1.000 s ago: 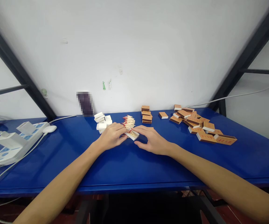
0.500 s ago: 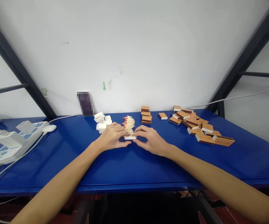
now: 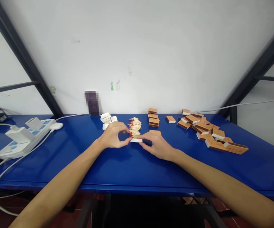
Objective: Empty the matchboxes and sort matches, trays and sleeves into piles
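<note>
Holding the white matchbox tray in head view: right hand pinches its right end, thumb in front, index behind. Left hand is curled loosely, finger and thumb apart, thumb tip by the tray's left end; can't tell if it touches. Match pile sits right behind tray, red heads mostly left, left index beside it.

Surface: glossy blue table against white wall, dark frame posts either side.

Around: white trays behind left hand, partly blocked by it; one matchbox half hidden behind right hand; matchbox stack farther back; jumbled matchbox heap far right; power strip far left.
</note>
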Demonstrator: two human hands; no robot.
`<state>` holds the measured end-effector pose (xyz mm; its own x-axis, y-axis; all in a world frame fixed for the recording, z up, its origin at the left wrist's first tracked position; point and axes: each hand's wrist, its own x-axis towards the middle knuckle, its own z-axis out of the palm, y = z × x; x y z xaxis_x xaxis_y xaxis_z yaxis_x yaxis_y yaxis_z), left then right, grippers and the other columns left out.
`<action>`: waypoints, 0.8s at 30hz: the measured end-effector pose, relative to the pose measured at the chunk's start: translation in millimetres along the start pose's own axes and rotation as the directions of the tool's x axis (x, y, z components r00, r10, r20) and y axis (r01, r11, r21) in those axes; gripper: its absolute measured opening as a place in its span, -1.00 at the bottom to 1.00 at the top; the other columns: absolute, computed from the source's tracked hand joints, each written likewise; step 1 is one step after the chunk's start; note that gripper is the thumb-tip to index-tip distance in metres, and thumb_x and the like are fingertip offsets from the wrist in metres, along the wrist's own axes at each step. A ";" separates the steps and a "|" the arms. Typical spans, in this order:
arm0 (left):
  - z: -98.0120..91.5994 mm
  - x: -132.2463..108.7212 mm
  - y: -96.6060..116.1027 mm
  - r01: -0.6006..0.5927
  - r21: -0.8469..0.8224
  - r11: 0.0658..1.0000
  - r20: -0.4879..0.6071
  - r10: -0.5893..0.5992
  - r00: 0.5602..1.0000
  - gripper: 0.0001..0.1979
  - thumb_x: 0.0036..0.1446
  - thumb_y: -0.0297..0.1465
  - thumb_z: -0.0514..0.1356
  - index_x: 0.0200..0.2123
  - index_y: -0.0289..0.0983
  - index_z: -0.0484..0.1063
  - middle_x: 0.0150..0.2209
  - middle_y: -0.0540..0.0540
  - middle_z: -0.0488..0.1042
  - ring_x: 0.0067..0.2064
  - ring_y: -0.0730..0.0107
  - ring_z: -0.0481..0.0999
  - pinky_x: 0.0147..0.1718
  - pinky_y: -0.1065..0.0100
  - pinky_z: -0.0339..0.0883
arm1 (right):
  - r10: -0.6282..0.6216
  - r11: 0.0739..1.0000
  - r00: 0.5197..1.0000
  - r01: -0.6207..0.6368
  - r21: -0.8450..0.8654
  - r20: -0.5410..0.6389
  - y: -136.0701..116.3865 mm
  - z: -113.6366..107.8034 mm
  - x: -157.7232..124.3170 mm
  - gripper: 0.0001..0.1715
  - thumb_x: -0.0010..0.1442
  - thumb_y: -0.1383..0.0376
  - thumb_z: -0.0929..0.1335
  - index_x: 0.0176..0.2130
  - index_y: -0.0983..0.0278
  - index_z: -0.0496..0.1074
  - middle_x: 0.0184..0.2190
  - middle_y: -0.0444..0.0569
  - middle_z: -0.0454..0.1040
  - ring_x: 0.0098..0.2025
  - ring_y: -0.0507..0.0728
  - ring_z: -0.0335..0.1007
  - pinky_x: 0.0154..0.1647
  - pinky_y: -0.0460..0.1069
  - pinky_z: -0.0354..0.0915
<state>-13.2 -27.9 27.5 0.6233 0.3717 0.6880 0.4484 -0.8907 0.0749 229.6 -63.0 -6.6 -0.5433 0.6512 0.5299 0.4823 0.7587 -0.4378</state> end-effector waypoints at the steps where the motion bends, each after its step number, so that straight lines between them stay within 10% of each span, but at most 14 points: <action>1: -0.4 0.7 1.6 -0.006 0.020 1.000 0.017 0.006 1.000 -0.83 0.10 -0.26 0.24 -0.37 -0.26 0.45 -0.48 -0.04 0.48 -0.44 0.36 0.44 -0.38 0.30 0.31 | 0.022 1.000 1.000 -0.022 0.015 -0.003 -0.6 -0.5 1.2 -0.70 0.26 0.34 0.33 -0.03 0.21 0.53 -0.16 0.01 0.61 -0.19 0.15 0.52 -0.15 0.06 0.42; 24: 17.7 -3.6 1.1 0.072 -0.005 0.997 0.303 -0.067 0.951 -0.57 0.15 -0.22 0.31 0.06 -0.20 0.43 -0.01 -0.17 0.43 0.01 0.14 0.40 -0.02 0.15 0.36 | 0.037 0.992 0.979 -0.060 -0.112 -0.199 24.1 -16.5 13.7 -0.70 0.36 0.32 0.22 -0.05 0.22 0.50 -0.19 0.02 0.44 -0.16 0.15 0.42 -0.13 0.07 0.36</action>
<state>-3.6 -25.6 12.3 0.7565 0.4926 0.4301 0.4893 -0.8628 0.1276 245.2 -36.0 2.1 -0.3777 0.6624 0.6469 0.5884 0.7112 -0.3847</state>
